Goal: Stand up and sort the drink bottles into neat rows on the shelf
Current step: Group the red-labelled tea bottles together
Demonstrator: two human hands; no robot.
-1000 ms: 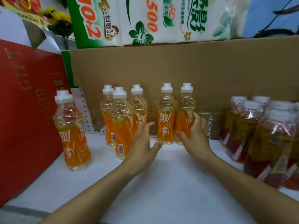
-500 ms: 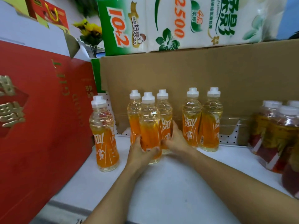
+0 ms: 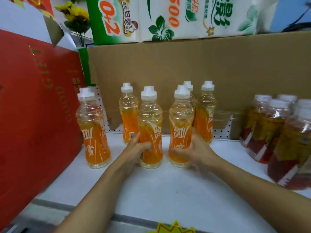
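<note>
Several orange drink bottles with white caps stand upright on the white shelf (image 3: 168, 190). My left hand (image 3: 134, 148) grips the lower body of a front bottle (image 3: 150, 125). My right hand (image 3: 193, 151) grips the base of the bottle beside it (image 3: 180, 121). These two stand side by side in front. Behind them are one bottle at the back left (image 3: 127, 111) and two at the back right (image 3: 206, 111). A single bottle (image 3: 93, 128) stands apart at the left, next to the red box.
A big red gift box (image 3: 37, 106) walls the left side. A cardboard box (image 3: 193, 73) closes the back, with a tissue pack (image 3: 168, 17) on top. Red-labelled bottles (image 3: 272, 132) crowd the right. A yellow price tag (image 3: 175, 227) sticks up at the shelf's front edge.
Both hands closed round a bottle each and drew them forward, apart from the back row. The right hand's bottle came out from the back group. The view moved closer.
</note>
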